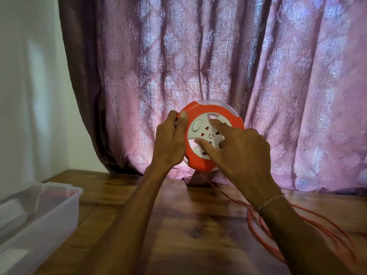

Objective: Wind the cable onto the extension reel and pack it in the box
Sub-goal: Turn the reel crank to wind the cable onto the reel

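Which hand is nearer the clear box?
Left. The left hand grips the reel's left edge, on the side toward the box; the right hand is on the reel's far side.

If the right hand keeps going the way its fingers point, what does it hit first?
The right hand points forward-left at the reel; its fingertips already seem to touch the reel's white socket face. Nothing lies between, though exact contact is hard to judge.

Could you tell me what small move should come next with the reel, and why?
Probably turn the white centre with the right hand while the left hand grips the reel rim: red cable lies loose on the table.
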